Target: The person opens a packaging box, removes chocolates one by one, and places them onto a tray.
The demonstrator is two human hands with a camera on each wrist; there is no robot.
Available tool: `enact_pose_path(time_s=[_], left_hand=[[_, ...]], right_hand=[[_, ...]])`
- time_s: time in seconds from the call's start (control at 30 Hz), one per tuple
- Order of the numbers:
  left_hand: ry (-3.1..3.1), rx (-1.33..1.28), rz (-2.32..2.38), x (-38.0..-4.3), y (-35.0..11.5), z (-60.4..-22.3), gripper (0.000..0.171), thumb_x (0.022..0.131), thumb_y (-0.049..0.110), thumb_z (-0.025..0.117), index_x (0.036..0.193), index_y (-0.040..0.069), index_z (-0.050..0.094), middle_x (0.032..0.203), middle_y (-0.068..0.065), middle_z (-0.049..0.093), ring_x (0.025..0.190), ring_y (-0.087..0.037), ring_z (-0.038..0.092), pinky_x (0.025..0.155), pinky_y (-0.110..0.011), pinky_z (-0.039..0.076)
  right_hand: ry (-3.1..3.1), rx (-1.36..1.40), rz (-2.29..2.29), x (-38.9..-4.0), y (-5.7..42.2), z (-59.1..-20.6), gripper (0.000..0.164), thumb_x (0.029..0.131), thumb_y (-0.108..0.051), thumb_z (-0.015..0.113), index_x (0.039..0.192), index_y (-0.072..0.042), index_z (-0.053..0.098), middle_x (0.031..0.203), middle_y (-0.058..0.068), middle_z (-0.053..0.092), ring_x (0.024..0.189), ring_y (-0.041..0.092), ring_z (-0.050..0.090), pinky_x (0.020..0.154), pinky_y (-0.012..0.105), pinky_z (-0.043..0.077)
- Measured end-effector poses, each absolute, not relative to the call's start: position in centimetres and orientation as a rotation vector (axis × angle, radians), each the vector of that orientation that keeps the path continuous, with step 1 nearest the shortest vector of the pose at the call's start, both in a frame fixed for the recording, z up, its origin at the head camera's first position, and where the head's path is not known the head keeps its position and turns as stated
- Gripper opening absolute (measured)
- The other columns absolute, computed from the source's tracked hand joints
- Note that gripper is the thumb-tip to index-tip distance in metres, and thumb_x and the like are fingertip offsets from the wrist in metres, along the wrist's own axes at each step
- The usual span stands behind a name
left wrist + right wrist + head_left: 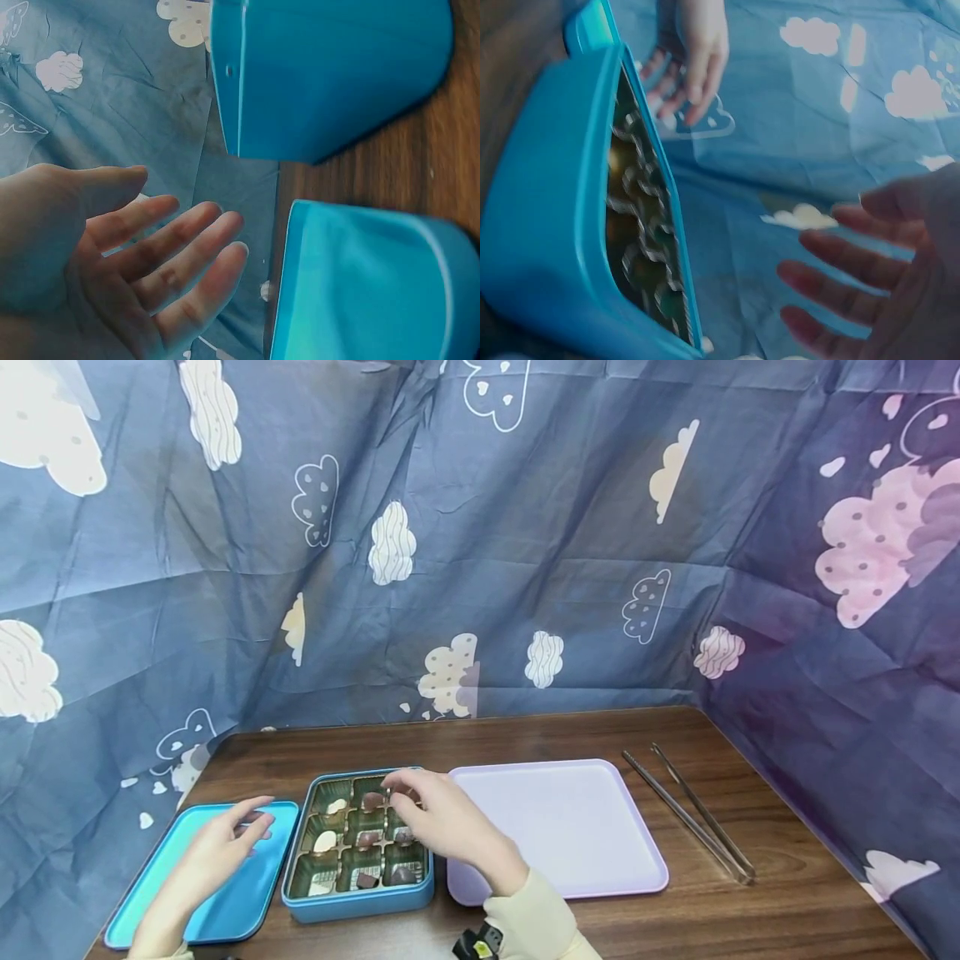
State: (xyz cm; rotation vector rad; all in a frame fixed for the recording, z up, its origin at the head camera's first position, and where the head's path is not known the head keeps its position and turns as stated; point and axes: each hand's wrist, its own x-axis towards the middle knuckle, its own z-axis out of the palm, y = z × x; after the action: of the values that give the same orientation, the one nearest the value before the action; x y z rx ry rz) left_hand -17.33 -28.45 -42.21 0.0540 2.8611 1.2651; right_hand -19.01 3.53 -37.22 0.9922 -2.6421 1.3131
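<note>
Right now my right hand (438,817) hovers over the far row of the blue chocolate tin (358,893), fingers loosely spread and curling down toward a dark chocolate (372,800) in the middle far compartment; the right wrist view shows that grip released, holding nothing. My left hand (225,843) floats above the tin's lid (150,902), which lies upturned just left of the tin on the wooden surface (787,902); its fingers are straight and relaxed, also empty. The tin has nine compartments in a gold liner, and several hold sweets: pale ones (325,841) in the left column, dark ones in the middle and right, though I cannot tell for certain whether every cell is filled. Just right of the tin sits a lilac tray (562,827) with nothing lying on it, and beyond that, near the surface's right edge, a pair of long metal tongs (693,818) lies untouched. Judging by this, the lid is already off and the work has barely begun: no chocolate has been lifted out, and the whole lot remains in the tin.
</note>
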Motion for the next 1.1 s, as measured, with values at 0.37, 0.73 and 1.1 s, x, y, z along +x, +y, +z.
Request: enact_pose_path(time_s=[0.37, 0.73, 1.1], left_hand=[[2.786, 0.074, 1.326, -19.0, -26.7, -43.3, 0.043, 0.096, 0.022, 0.065, 0.130, -0.003, 0.053, 0.099, -0.011, 0.065, 0.081, -0.022, 0.065, 0.065, -0.036, 0.054], [2.590, 0.008, 1.561, -19.9, -26.4, -44.5, 0.040, 0.092, 0.013, 0.069, 0.120, -0.006, 0.048, 0.091, -0.011, 0.056, 0.077, -0.023, 0.060, 0.064, -0.038, 0.055], [2.515, 0.072, 1.620, -19.9, -27.2, -45.0, 0.040, 0.091, 0.011, 0.069, 0.119, -0.006, 0.046, 0.090, -0.012, 0.054, 0.075, -0.023, 0.060, 0.065, -0.037, 0.055]], right_hand=[[-2.595, 0.860, 1.246, -19.9, 10.4, -36.6, 0.028, 0.101, -0.019, 0.053, 0.128, -0.014, 0.062, 0.125, -0.003, 0.063, 0.111, 0.012, 0.058, 0.088, 0.037, 0.050], [-2.511, 0.542, 1.226, -21.3, 18.6, -37.8, 0.025, 0.099, -0.013, 0.057, 0.123, -0.013, 0.065, 0.113, 0.000, 0.068, 0.100, 0.014, 0.063, 0.081, 0.037, 0.053], [-2.510, 0.264, 1.062, -21.4, 26.2, -40.0, 0.026, 0.101, -0.014, 0.054, 0.124, -0.006, 0.063, 0.109, 0.011, 0.070, 0.098, 0.024, 0.066, 0.078, 0.033, 0.052]])
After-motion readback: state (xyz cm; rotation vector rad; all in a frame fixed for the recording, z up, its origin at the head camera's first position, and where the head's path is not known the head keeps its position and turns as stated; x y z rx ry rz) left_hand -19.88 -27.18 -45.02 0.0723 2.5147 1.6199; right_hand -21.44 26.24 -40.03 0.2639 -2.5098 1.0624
